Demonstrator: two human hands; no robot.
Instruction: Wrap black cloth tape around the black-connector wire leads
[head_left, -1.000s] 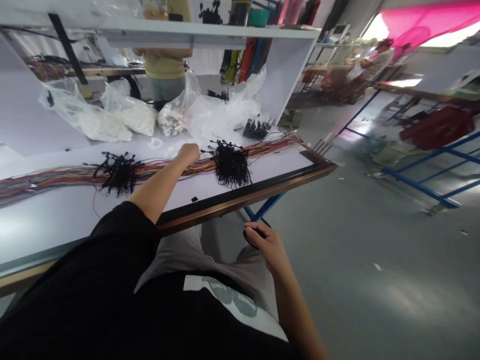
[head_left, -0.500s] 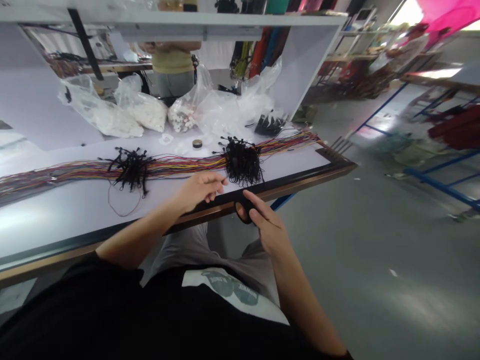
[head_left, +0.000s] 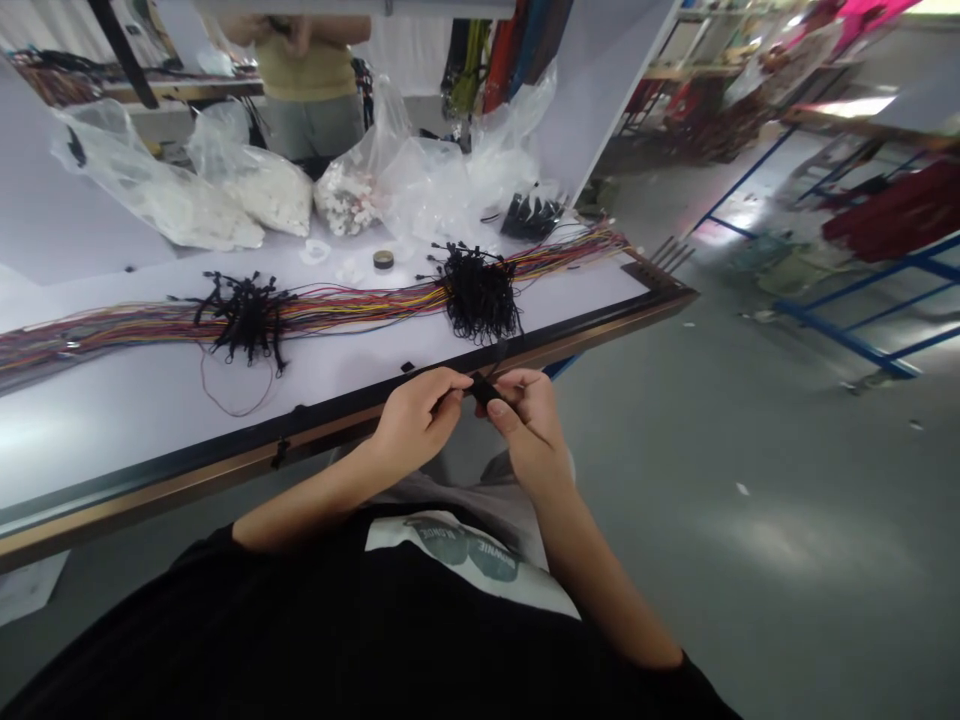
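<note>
Both hands meet just in front of the table's front edge. My right hand (head_left: pixel 534 425) is closed around a roll of black tape (head_left: pixel 486 390), seen nearly edge-on. The fingertips of my left hand (head_left: pixel 424 415) pinch at the left side of the same roll. Beyond them, a long bundle of coloured wires (head_left: pixel 360 308) lies across the white table. One clump of black connectors (head_left: pixel 480 293) sits on the bundle just past my hands, and another black clump (head_left: pixel 246 318) lies farther left.
Clear plastic bags of white parts (head_left: pixel 262 190) stand along the back. A small tape roll (head_left: pixel 383 260) lies behind the wires. Black pieces (head_left: pixel 529 216) rest at the back right. A person (head_left: pixel 311 80) stands beyond the opening. Blue-framed racks (head_left: pixel 847 340) are at the right.
My left hand has moved right and down to the tape roll. My right hand's fingers have closed around the roll, which has turned edge-on. The view has shifted slightly.
</note>
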